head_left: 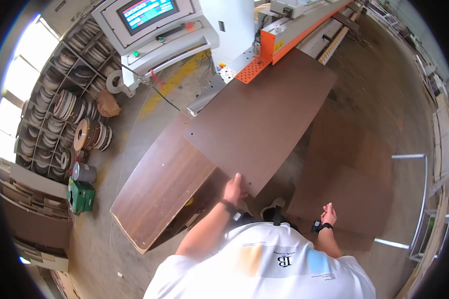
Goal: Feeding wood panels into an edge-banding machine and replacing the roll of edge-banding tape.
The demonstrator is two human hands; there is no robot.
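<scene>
A large brown board (257,119) slopes away from me, its far end beside the orange guard of a long machine. My left hand (233,189) is closed on the board's near edge, with the thumb on top and the other fingers partly hidden. Under the board's left side stands a wood-grain box-like support (164,174) with a worn edge and an open side. My right hand (328,214) hangs free at my right, loosely open and holding nothing. Below it lie more brown boards (354,184) in a low stack.
The machine's orange guard (267,52) and rail run to the far right. A control console (159,45) with a lit screen stands at the far left. Shelves of edge-banding rolls (50,109), a green box (81,196) and a metal-tube frame (425,199) flank the area.
</scene>
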